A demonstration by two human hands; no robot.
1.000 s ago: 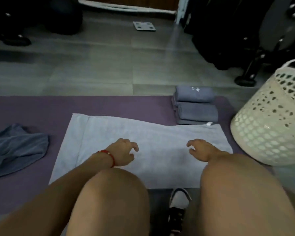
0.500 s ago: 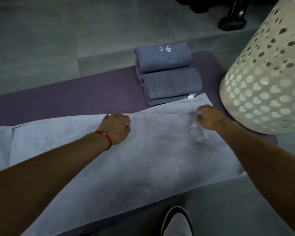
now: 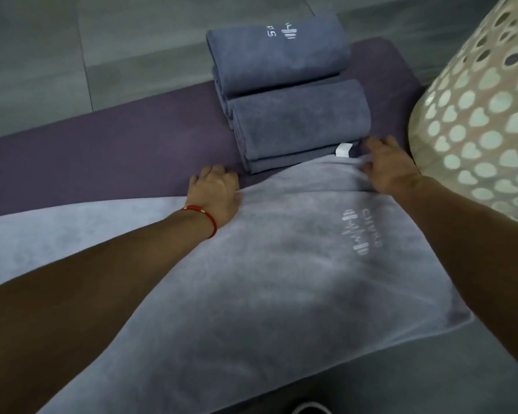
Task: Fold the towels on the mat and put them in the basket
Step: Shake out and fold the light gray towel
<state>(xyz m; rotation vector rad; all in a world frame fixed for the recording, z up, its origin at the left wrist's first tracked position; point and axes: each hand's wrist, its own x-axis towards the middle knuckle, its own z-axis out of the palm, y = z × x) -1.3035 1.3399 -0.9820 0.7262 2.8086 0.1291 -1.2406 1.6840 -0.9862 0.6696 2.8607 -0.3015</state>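
Towel (image 3: pixel 281 279), pale grey, lies spread flat on the purple mat (image 3: pixel 117 156), its far edge touching the stack of folded towels (image 3: pixel 293 115). Left hand (image 3: pixel 216 195) sits at the far edge, fingers curled down over the hem; whether they actually pinch cloth cannot be told. Right hand (image 3: pixel 392 168) is at the far right corner, fingers bent, with fabric bunched under them, so it looks to have hold of that corner. White basket (image 3: pixel 476 130) stands just beside the right hand, on the mat's right end.

Judgement on the step in hand: first fold, far edge to be brought toward the body. To do it well, both hands should lift together and level, keep the edge taut between them, and lay it square on the near edge (corners matched before smoothing). The corner should be lifted clear of the stack so the stack is not dragged.

Writing: white printed logo on the spread towel, seen upside down, not legible. Top folded towel carries a similar mark with characters resembling "S1", uncertain. Small white tag (image 3: pixel 343 150) at the stack's foot, blank as far as visible.
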